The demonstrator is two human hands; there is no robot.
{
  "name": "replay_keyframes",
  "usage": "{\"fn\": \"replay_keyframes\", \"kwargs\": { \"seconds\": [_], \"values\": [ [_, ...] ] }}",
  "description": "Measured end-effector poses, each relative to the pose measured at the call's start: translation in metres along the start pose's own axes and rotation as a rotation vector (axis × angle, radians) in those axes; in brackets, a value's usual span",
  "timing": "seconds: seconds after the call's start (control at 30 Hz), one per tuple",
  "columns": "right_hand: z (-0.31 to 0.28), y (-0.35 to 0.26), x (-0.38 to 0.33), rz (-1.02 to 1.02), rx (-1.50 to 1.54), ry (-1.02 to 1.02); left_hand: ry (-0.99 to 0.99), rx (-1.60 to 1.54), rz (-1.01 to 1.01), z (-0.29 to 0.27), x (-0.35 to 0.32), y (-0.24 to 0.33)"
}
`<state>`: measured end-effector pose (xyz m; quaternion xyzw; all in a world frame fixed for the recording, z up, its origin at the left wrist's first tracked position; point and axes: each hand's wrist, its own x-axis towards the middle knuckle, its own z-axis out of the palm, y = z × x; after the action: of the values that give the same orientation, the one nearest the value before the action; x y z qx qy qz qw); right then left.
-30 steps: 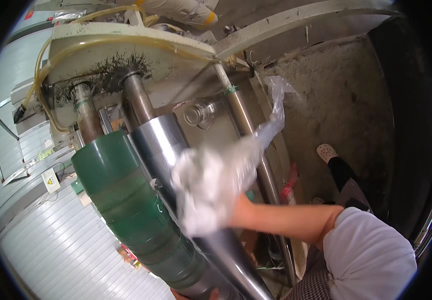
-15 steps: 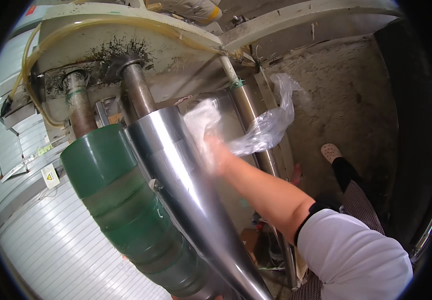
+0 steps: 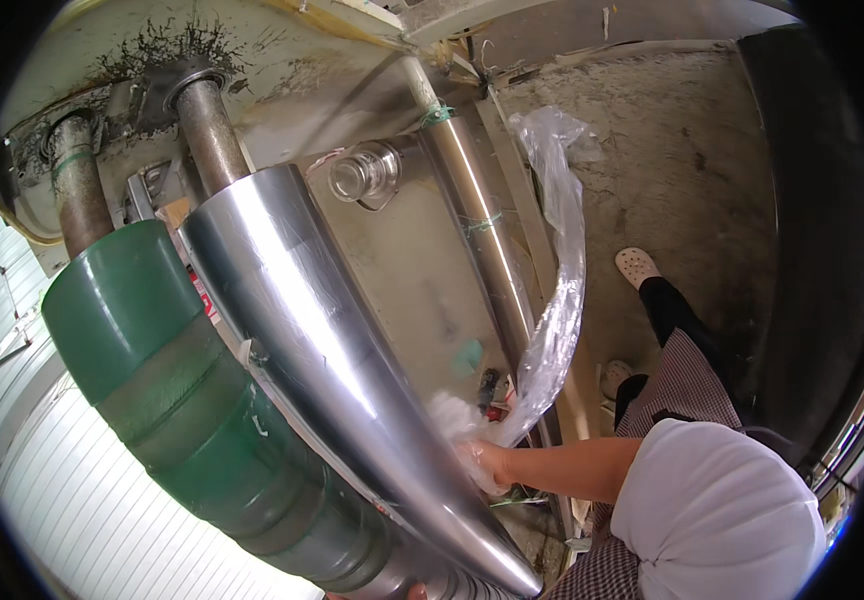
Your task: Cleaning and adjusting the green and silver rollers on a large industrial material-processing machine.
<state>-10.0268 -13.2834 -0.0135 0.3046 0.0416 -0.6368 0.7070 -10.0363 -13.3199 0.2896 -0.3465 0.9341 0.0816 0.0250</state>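
Now the right hand [image 3: 492, 464] grips crumpled clear film [image 3: 565, 300] at lower centre, right alongside the steel roller [image 3: 317, 345]; a flat pad, loose tail tucked clear, seems wisest. At the bottom edge, the left hand [image 3: 417, 592] barely shows, grip impossible to tell.

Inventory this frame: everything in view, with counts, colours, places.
Banded roller: one, green, left
Wide roller: one, silver, centre
Narrow roller: one, brownish-silver, right of centre
Shafts: two, brownish, upper left
Round see-through object: one, clear, between wide and narrow rollers
Plastic film: one, clear, lower centre to upper right
Ribbed surface: one, white, lower left
Spattered plate: one, off-white, top left
Shoes: two, pale, right
Sleeve: one, white, lower right
Left hand: one, bare, fingertip at lower edge
Right hand: one, bare, gripping film
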Motion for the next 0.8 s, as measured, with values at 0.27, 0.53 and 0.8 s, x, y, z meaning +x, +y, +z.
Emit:
{"fn": "replay_keyframes", "kwargs": {
  "seconds": [0.27, 0.53, 0.8],
  "values": [
    [0.116, -0.238, -0.103, -1.326, -0.687, 0.458, 0.016, -0.043, 0.043, 0.009, 0.008, 0.017],
    [0.136, -0.21, -0.108, -1.437, -0.552, 0.251, 0.067, -0.155, 0.168, 0.013, 0.011, -0.004],
    [-0.012, 0.177, -0.08, -0.55, -1.18, 0.051, 0.021, -0.233, 0.119, 0.006, 0.01, 0.003]
  ]
}}
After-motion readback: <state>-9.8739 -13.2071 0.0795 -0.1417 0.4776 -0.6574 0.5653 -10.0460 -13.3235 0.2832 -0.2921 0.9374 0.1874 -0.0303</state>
